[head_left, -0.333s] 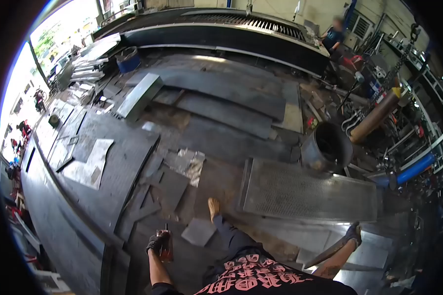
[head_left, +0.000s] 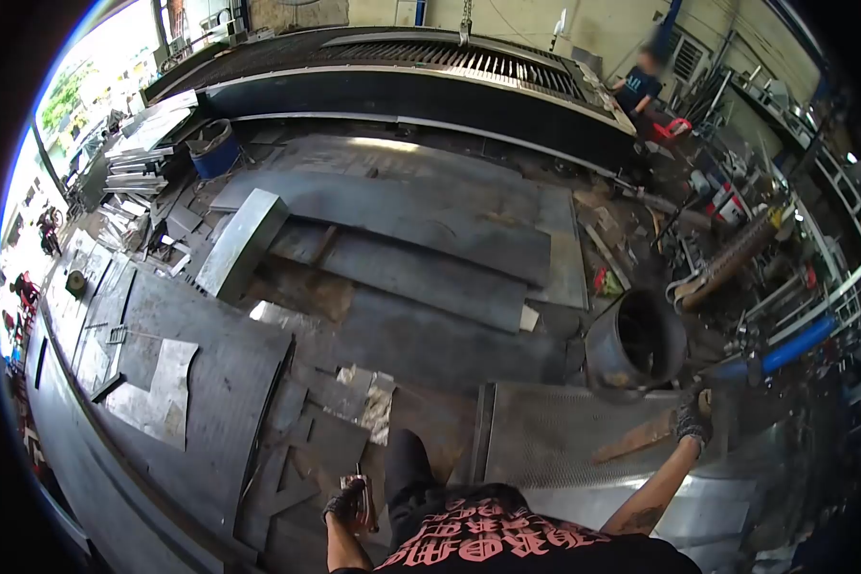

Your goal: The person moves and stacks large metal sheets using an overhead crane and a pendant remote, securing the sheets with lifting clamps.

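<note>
My left hand (head_left: 344, 501), in a dark glove, is closed around a reddish hand tool with a thin rod pointing up (head_left: 368, 515), low in the middle of the view. The tool's exact kind does not show. On the right, my gloved right hand (head_left: 695, 421) grips the end of a flat, rusty-brown strip (head_left: 635, 437), which reaches leftward over a perforated metal sheet (head_left: 536, 421). That sheet lies on the floor in front of me, and bright sheet metal (head_left: 584, 512) lies nearer my body.
A large open steel cylinder (head_left: 603, 349) stands beyond my right hand. Dark steel plates (head_left: 421, 215) cover the floor ahead, with a box-shaped metal piece (head_left: 244, 244) on the left. A long cutting bed (head_left: 373, 96) spans the back, where a person (head_left: 641, 86) is.
My right hand has swung forward and up with the strip, which now shows its brown face over the perforated sheet. My left hand has shifted right with the tool. The view has moved forward.
</note>
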`<state>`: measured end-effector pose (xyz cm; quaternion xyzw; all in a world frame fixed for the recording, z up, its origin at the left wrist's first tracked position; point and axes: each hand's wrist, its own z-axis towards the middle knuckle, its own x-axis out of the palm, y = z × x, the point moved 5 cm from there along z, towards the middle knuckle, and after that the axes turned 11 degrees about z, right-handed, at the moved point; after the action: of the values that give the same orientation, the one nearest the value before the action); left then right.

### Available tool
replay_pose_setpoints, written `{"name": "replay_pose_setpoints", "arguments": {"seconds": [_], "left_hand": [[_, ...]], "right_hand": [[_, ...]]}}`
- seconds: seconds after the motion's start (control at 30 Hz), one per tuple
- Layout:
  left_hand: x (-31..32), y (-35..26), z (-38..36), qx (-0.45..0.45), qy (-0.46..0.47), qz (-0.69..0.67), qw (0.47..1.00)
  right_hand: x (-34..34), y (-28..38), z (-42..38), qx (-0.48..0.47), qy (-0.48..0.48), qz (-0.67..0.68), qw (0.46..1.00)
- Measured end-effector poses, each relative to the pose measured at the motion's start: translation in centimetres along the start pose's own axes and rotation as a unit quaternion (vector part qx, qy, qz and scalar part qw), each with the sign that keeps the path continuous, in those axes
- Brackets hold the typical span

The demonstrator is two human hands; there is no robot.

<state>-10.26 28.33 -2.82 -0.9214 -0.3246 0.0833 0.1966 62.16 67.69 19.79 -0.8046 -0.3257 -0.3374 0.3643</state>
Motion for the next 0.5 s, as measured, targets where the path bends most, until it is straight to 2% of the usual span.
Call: {"name": "replay_pose_setpoints", "arguments": {"seconds": [0.03,0.07,0.1,0.17,0.2,0.23,0.3,0.33,0.37,0.4,0.43,0.47,0.5], "left_hand": [[-1.8,2.8,8.8,-0.069,0.011,0.052,0.996],[-0.4,0.9,10.3,-0.036,0.03,0.012,0.999],[1.4,-1.6,11.2,-0.003,0.049,-0.027,0.998],[3.2,-6.5,11.7,-0.084,0.068,0.0,0.994],[3.0,-8.2,15.8,0.009,0.08,0.077,0.994],[3.9,-12.2,17.0,0.012,0.079,0.079,0.994],[4.0,-18.6,18.8,-0.048,0.044,0.116,0.991],[3.8,-21.8,19.8,-0.068,0.033,0.132,0.988],[3.9,-26.1,22.7,0.046,0.07,0.149,0.985],[4.3,-29.4,25.6,0.157,0.109,0.161,0.968],[5.6,-33.5,27.0,0.052,0.113,0.095,0.988],[6.8,-37.5,28.5,-0.052,0.099,0.024,0.993],[7.7,-42.0,31.0,-0.03,0.108,-0.02,0.993]], "right_hand": [[-0.1,-5.8,0.4,0.073,-0.023,0.042,0.996],[-0.2,-11.7,0.6,0.143,-0.051,0.085,0.985],[-0.7,-16.2,1.2,0.135,-0.039,0.044,0.989],[-2.3,-23.4,4.2,0.115,-0.021,-0.04,0.992],[-3.7,-25.5,8.9,0.133,-0.015,-0.055,0.989],[-4.4,-30.3,9.6,0.134,-0.014,-0.052,0.99],[-5.7,-39.4,10.0,0.168,-0.008,-0.112,0.979],[-5.7,-42.7,11.0,0.189,-0.002,-0.095,0.977],[-5.6,-45.4,13.3,0.188,0.005,-0.09,0.978],[-5.4,-48.0,16.1,0.195,0.044,-0.147,0.969],[-4.8,-49.9,19.3,0.2,0.084,-0.207,0.954],[-4.6,-55.1,18.1,0.241,0.008,-0.184,0.953],[-4.4,-60.6,16.4,0.274,-0.072,-0.155,0.946]]}}
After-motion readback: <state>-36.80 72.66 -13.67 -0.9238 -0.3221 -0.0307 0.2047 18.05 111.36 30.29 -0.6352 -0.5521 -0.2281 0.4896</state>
